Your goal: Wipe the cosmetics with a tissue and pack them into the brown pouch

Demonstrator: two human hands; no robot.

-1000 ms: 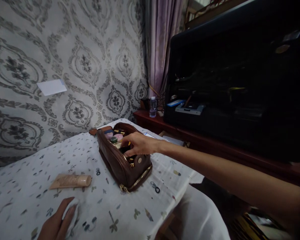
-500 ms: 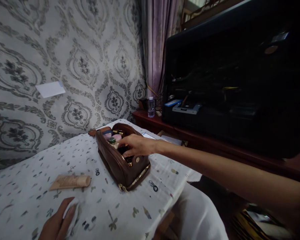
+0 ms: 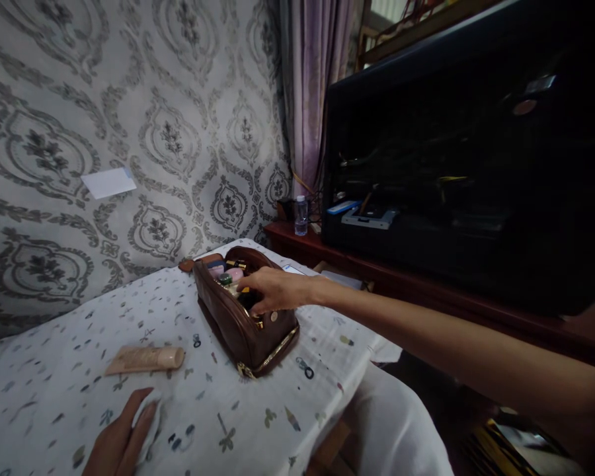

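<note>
A brown leather makeup bag [image 3: 223, 324] stands unzipped on the patterned white cloth. My right hand [image 3: 280, 289] reaches over its right side, thumb and index finger apart inside the opening; the other fingertips are hidden. Inside the bag are a pink item [image 3: 235, 274], a round dark green-topped one [image 3: 225, 278] and other small cosmetics. At the lower left, my left hand [image 3: 119, 439] rests on the cloth, its fingers closed on a folded white tissue [image 3: 152, 426]. Just beyond that hand lies a beige squeeze tube [image 3: 146, 359] on its side.
The cloth [image 3: 258, 423] covers a table against the patterned wall. Behind the bag, a water bottle [image 3: 301, 216] stands on a dark red cabinet [image 3: 287, 237] beside a large black television [image 3: 451, 165]. A phone [image 3: 294, 270] lies partly behind my right wrist.
The view has shifted slightly. My right hand stays in the bag's opening with its thumb and index finger apart, and my left hand keeps the white tissue in place.
</note>
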